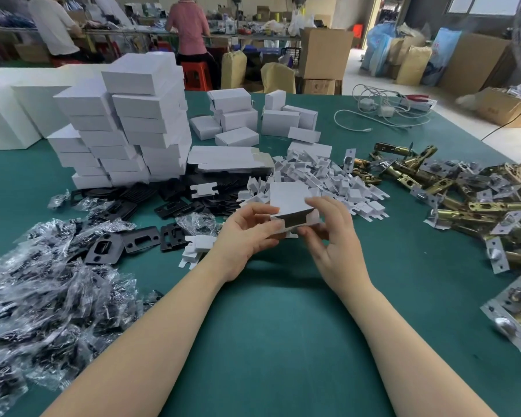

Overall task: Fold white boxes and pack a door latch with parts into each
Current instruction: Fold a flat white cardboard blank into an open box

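While the small white cardboard box is held up between both hands just above the green-covered bench, its near end gapes open and shows a dark interior. The left hand curls its fingers round the box's left side, and the right hand pinches the right end flap from above and below. I judge that the end flap is being tucked in. Pressing the thin card unevenly could crease the flap or spring the box out of square, and a loose grip could drop it into the heap of small white card inserts just beyond the hands. Brass door latches lie well to the right of the right hand, black metal plates and clear plastic screw bags to the left of the left hand, and stacked finished white boxes beyond it.
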Demonstrator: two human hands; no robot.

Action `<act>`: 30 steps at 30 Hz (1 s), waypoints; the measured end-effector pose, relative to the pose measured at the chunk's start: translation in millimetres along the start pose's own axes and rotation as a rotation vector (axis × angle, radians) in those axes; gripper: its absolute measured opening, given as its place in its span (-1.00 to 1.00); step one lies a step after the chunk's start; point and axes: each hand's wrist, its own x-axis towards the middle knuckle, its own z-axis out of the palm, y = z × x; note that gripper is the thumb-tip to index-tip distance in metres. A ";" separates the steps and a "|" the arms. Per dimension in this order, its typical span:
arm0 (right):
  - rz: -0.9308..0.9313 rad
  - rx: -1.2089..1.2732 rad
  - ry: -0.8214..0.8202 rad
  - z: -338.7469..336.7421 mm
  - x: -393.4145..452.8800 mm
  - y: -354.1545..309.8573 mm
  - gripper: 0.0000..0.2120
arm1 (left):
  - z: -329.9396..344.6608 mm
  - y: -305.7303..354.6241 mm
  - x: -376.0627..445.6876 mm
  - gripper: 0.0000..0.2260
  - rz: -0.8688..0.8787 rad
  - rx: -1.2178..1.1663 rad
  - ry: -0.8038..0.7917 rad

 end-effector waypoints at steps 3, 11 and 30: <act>0.068 0.028 0.052 4.1 1.0 1.2 -0.83 | 1.8 3.2 -1.7 -0.91 -0.030 -0.018 -0.019; 0.313 0.118 0.101 4.8 5.7 5.3 -0.86 | 10.4 -7.4 -0.5 -0.78 0.054 0.262 0.049; 0.590 0.732 0.066 8.1 5.7 6.0 -0.60 | 16.5 -15.4 -6.5 -0.75 0.371 0.594 0.081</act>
